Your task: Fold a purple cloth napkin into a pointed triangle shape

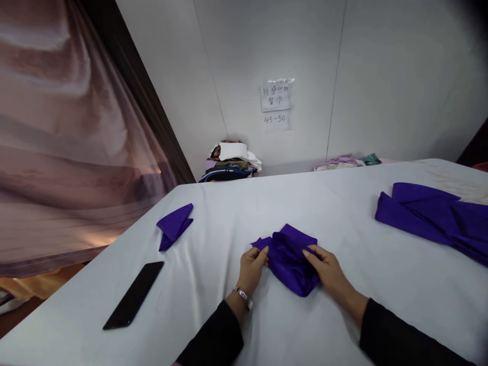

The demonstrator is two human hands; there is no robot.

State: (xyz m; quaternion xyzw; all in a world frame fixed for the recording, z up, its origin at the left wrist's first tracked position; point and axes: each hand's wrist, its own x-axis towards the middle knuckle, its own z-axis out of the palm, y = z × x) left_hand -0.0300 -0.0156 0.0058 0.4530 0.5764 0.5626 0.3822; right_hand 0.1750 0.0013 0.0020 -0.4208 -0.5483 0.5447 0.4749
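Note:
Between my two hands is a purple cloth napkin, bunched and partly folded over the white-covered table. My left hand, with a metal band at the wrist, pinches the napkin's left edge between thumb and fingers. On the opposite side, my right hand pinches its upper right edge. The underside of the napkin is hidden. Another purple napkin, folded to a pointed shape, lies on the table to the left.
A flat black slab-shaped object lies at the near left. More purple cloth is spread at the right. Behind the table stands a pile of folded clothes. A paper sign is on the wall, and a pink curtain hangs left.

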